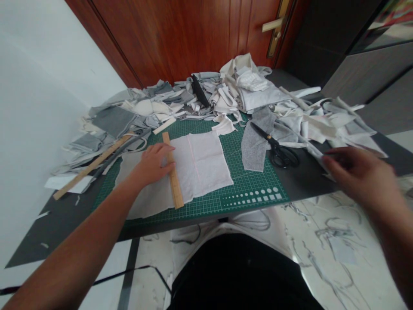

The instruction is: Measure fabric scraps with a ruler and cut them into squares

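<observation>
My left hand (156,162) grips a short wooden ruler (176,189), its fingers and thumb on the ruler's left edge. Beneath the ruler lies a pale grey-white fabric piece (206,161) with a faint pinkish line across it. The fabric rests on a green cutting mat (238,172). Over at the right table edge, my right hand (361,176) is closed, slightly blurred, with a pale fabric strip (314,151) at its fingertips. Black-handled scissors (280,154) lie between the two hands, their blades over a grey felt-like piece (254,148).
Heaped fabric scraps (155,105) line the back and left of the dark table. More pale scraps (325,122) lie at the right. A long wooden stick (92,165) leans across the left pile. A brown door (180,38) stands behind; thread and cuttings (335,237) litter the floor.
</observation>
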